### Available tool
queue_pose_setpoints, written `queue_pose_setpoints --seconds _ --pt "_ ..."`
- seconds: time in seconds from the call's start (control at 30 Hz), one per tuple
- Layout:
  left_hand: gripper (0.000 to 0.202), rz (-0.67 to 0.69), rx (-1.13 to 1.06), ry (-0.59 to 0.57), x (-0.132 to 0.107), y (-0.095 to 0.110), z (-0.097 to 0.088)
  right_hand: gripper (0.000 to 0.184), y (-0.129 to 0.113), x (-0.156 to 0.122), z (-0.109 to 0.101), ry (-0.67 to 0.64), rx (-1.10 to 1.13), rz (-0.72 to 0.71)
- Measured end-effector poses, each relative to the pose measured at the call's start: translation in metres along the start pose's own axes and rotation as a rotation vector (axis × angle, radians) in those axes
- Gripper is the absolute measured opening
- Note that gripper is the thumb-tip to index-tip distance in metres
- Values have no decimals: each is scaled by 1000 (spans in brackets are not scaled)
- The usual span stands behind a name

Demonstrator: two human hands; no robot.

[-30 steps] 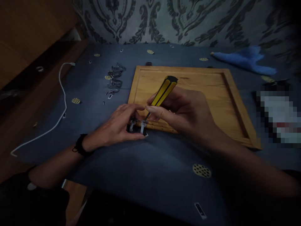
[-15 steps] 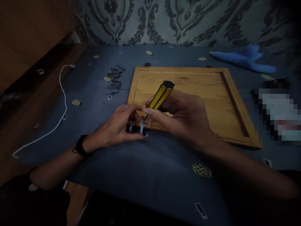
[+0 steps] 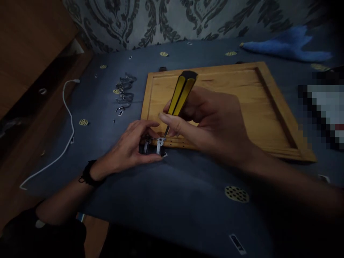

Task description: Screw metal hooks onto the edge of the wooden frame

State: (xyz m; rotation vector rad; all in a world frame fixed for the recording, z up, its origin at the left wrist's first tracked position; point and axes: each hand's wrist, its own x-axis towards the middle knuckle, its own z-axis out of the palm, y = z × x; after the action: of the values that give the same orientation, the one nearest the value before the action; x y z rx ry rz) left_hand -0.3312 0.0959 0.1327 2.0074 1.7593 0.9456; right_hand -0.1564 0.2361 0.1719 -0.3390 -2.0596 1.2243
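Observation:
My right hand is closed round the yellow and black handle of a screwdriver. The shaft slants down, its tip at a silver metal bracket on the near left edge of a framed wooden panel. Curled round the bracket from the left, my left hand has its thumb below and its fingers above. Beside the bracket, partly hidden by that hand, sits a second metal piece with dark parts. Small dark holes run along the panel's near edge.
Several metal fittings and loose screws lie left of the panel. A white cable runs along the left side. A blue fluffy duster lies at the back right, with a pixelated object in front of it.
The view has shifted and tilted slightly. The screwdriver stands a little more upright, its tip now at the bracket's right side. My left hand keeps its place round the bracket.

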Motion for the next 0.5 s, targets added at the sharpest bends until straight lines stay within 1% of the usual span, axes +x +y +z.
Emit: queue_pose_setpoints --seconds 0.07,0.17,0.3,0.4,0.5 --pt "68 11 1 -1 0 0 0 20 3 -1 1 -35 -2 4" --pt "69 1 -18 -20 0 0 1 19 4 -2 1 -48 -23 -10" --pt "67 -1 -22 -15 0 0 0 20 4 -2 1 -74 -26 -28" --pt "66 -13 -35 -30 0 1 0 20 3 -2 0 -27 -27 -1" --pt "66 -27 -41 -33 1 1 -1 23 3 -1 0 20 41 36"
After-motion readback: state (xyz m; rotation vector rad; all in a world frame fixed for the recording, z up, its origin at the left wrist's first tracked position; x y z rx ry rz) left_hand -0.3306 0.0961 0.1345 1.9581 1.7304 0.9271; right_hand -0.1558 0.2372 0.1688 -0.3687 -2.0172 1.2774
